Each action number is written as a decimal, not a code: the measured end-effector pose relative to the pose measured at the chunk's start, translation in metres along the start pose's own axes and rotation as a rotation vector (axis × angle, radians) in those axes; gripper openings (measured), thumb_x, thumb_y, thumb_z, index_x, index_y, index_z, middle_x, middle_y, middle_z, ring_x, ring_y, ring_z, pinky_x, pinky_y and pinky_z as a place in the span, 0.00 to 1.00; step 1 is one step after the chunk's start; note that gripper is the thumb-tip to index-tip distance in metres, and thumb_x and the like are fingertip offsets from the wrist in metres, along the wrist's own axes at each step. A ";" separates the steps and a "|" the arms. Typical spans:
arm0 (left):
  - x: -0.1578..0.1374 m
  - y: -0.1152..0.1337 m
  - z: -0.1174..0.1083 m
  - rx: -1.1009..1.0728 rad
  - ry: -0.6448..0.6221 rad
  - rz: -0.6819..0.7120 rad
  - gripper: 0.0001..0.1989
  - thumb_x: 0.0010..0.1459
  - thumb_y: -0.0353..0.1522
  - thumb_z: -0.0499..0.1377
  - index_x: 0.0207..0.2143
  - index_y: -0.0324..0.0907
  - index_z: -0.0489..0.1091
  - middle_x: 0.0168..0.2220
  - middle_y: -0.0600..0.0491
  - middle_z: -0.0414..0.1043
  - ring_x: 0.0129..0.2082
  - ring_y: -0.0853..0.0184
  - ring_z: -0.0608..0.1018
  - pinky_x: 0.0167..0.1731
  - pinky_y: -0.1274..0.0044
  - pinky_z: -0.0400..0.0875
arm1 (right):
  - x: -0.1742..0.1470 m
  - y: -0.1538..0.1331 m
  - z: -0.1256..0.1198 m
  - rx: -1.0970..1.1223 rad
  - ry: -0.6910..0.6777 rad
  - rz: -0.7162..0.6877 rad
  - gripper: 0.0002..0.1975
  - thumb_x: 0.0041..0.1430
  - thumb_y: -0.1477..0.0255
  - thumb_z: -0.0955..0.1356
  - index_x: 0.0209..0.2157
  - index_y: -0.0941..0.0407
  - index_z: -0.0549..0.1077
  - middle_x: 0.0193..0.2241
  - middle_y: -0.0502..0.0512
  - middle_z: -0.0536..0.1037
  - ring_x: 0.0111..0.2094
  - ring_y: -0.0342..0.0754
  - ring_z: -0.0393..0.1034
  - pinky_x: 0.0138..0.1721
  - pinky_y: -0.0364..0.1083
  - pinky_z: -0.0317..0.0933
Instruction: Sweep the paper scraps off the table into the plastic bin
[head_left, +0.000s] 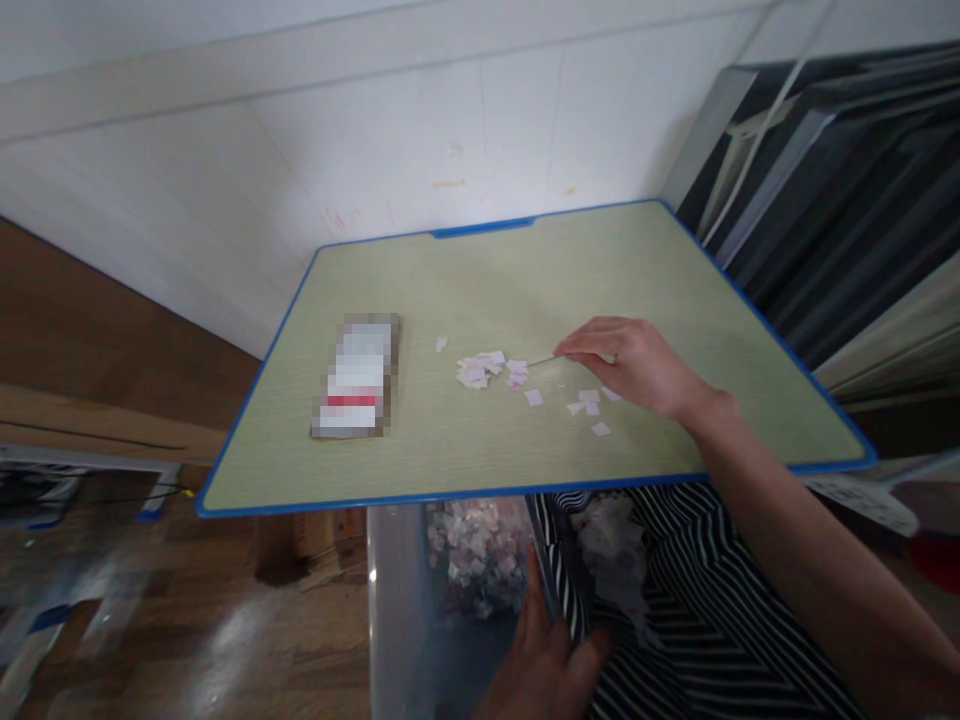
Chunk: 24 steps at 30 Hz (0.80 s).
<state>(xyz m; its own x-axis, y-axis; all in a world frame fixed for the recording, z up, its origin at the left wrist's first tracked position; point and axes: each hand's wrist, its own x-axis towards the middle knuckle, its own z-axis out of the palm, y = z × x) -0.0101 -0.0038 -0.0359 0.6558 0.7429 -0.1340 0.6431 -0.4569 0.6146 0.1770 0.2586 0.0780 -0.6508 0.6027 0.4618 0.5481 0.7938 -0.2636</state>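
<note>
My right hand (637, 365) is closed in a pinch above the green table top (600, 270). Between its fingertips is a thin, needle-like rod (541, 360), whose tip reaches the edge of a pile of small white paper pieces (474, 372) with pinkish marks. More loose paper pieces (589, 400) lie under and in front of this hand. Below the table's front edge, my left hand (544, 665) rests against the side of a clear plastic bin (397, 600), its index finger stretched along the edge. Its lower part is out of frame, and the fingers look slightly blurred.
A pixelated phone-shaped object (356, 375) lies on the table's left side. The bin holds many paper scraps (480, 545). A crumpled clear plastic bag (615, 550) lies on black-and-white striped fabric (712, 600). Dark flat panels (840, 190) lean at the right; a white wall (450, 130) stands behind.
</note>
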 end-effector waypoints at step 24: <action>0.003 0.004 -0.006 0.054 0.066 0.090 0.24 0.59 0.25 0.61 0.55 0.43 0.57 0.68 0.41 0.32 0.63 0.42 0.29 0.55 0.54 0.60 | 0.000 -0.015 0.002 0.013 -0.044 -0.001 0.12 0.60 0.80 0.62 0.36 0.61 0.78 0.33 0.58 0.81 0.36 0.49 0.74 0.37 0.46 0.66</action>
<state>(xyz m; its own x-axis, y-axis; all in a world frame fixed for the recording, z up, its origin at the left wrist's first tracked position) -0.0079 -0.0011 -0.0290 0.6854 0.7276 -0.0274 0.6045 -0.5477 0.5784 0.1671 0.2466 0.0801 -0.6736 0.6049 0.4247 0.5407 0.7951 -0.2748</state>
